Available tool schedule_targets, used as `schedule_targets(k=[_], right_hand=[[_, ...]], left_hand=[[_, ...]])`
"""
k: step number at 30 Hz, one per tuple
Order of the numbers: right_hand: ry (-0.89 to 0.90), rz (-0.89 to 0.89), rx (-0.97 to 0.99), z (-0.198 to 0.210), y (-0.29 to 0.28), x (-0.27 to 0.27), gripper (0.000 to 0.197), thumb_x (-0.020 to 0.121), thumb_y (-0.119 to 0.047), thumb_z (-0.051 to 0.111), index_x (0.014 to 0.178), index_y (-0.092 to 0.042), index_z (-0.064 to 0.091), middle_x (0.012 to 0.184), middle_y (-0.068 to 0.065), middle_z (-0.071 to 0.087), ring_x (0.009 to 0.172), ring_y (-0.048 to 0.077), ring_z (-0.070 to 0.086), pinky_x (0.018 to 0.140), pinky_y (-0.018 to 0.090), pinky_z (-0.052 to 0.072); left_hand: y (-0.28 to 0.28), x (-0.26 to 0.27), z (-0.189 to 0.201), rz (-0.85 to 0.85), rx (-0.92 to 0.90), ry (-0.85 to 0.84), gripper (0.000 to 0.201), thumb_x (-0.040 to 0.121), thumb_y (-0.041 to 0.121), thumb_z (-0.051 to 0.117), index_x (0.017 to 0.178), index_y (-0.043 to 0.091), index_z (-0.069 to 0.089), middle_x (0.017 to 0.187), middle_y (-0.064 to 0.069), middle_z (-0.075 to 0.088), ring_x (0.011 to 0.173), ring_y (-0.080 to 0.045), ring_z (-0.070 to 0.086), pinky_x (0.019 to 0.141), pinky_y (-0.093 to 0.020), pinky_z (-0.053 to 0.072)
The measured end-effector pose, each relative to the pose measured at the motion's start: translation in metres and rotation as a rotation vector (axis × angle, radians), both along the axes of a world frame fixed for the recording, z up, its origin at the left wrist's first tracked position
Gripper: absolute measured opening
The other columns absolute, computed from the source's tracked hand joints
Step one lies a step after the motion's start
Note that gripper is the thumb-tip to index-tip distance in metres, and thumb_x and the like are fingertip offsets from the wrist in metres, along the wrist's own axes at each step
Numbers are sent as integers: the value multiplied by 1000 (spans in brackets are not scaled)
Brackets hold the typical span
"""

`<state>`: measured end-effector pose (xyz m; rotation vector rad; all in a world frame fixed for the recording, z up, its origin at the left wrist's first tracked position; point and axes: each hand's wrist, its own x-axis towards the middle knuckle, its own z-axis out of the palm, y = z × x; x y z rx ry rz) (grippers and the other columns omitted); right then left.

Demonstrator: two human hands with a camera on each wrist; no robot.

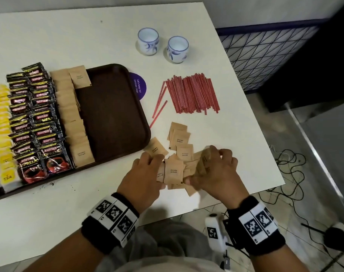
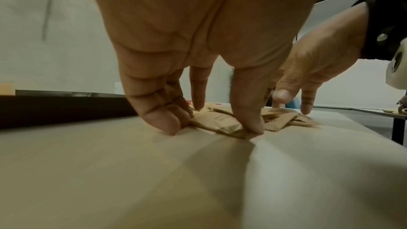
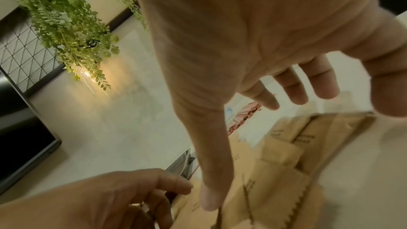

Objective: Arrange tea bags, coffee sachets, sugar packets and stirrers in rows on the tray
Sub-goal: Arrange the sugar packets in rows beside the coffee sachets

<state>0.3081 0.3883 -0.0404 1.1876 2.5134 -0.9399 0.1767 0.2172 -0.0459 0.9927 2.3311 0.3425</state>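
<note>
Loose brown sugar packets (image 1: 184, 152) lie in a pile near the table's front edge. My left hand (image 1: 160, 171) pinches a small stack of them (image 2: 215, 123) between thumb and fingers, down on the table. My right hand (image 1: 198, 169) is spread over the right side of the pile (image 3: 282, 154), fingertips touching packets; it is blurred. The brown tray (image 1: 112, 114) at the left holds rows of yellow tea bags (image 1: 2, 118), black coffee sachets (image 1: 33, 114) and sugar packets (image 1: 73, 114). Its right half is bare. Red stirrers (image 1: 192, 93) lie heaped on the table behind the pile.
Two white and blue cups (image 1: 148, 41) (image 1: 177, 49) stand at the back. A purple round sticker (image 1: 140, 85) shows beside the tray's right rim. The table's right edge (image 1: 265, 134) is close to my right hand, with cables (image 1: 289, 163) on the floor beyond.
</note>
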Motion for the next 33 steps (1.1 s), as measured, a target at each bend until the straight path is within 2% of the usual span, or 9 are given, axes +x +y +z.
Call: schedule_targets(k=[4,9,12,15,18,20,24,28,33], right_hand=[[-60,-36,12,0,-8,-2,104,51,-51,90,132,-19,34,119,-3,26,108,17,21,81,38,45],[-44,-56,-7,-2,-21,-13,83,64,-31,87,128,-12,38,120,3,31,114,26,33,81,32,41],[-36,-78,8,-3,-26,-15,73,69,-29,84,123,-9,40,119,4,30,113,27,34,77,30,36],[-48,-123,10,0,-29,-16,70,69,-30,85,119,-8,42,118,4,30,112,27,33,77,31,34],[-52,-140,13,0,-32,-17,68,69,-27,83,118,-6,42,115,5,35,112,29,35,77,32,29],[-30,-110,7,2,-36,-20,62,71,-23,80,119,-6,43,115,6,42,114,31,38,80,32,30],[-28,-97,-64,8,-42,-25,50,77,-22,76,116,-4,52,117,9,50,114,31,43,99,43,40],[49,-176,-160,1,-44,-23,32,62,-29,74,85,-12,59,88,-1,57,103,29,50,84,39,50],[154,-254,-270,4,-50,-24,42,70,-29,81,99,-23,51,103,-4,48,100,16,51,69,23,42]], left_hand=[[5,1,1,-38,40,-38,76,91,24,70,149,38,22,135,-1,34,123,-18,52,97,-31,53],[12,2,2,-137,39,-67,82,93,22,69,155,39,19,125,-2,34,108,-22,61,93,-28,55],[13,-1,1,-139,8,-85,86,89,23,72,156,36,19,126,0,28,102,-23,62,92,-29,55],[13,-1,1,-122,-9,-132,87,87,33,72,156,32,20,134,1,21,105,-24,62,93,-30,54],[15,-2,2,-70,34,-180,71,94,36,63,154,28,26,138,0,22,112,-24,62,97,-32,54],[16,-3,0,-40,67,-192,60,99,33,57,153,26,32,135,0,27,110,-23,62,96,-30,53],[20,-2,-5,-14,92,-183,55,97,21,60,146,28,38,131,1,33,102,-26,64,89,-35,56],[22,-3,-9,35,68,-198,61,94,16,62,146,25,34,134,-2,33,105,-29,63,89,-39,57],[19,1,-13,72,96,-200,65,91,13,65,145,27,32,135,-1,31,101,-28,63,87,-40,57]])
